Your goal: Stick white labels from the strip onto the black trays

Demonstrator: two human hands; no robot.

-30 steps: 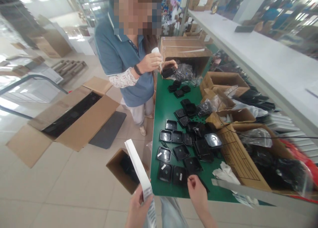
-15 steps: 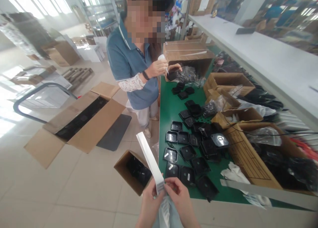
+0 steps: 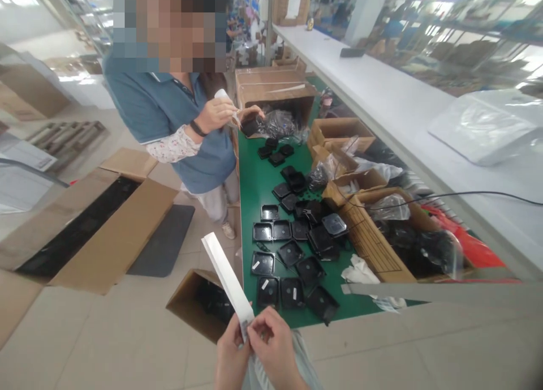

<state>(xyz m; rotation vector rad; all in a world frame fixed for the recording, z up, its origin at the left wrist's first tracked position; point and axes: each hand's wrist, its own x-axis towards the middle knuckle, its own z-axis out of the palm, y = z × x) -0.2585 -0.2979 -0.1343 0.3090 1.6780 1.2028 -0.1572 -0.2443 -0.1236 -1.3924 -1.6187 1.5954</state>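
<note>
My left hand (image 3: 229,350) grips the lower end of a long white strip (image 3: 224,274) that slants up to the left, in front of the table's near edge. My right hand (image 3: 275,345) is closed in a pinch at the strip's lower end, right beside the left hand's fingers. What it pinches is too small to make out. Several black square plastic parts (image 3: 292,248) lie spread on the green table (image 3: 254,180) just beyond my hands; some carry a small white label.
A person in a blue shirt (image 3: 169,112) stands at the table's left side holding a white bottle (image 3: 223,95) and a black part. Open cardboard boxes (image 3: 373,243) line the table's right. A small open box (image 3: 199,299) and a large flat carton (image 3: 85,231) sit on the floor.
My right hand left the black parts on the table and came back to the strip's lower end, where it now pinches. The view has shifted to the right.
</note>
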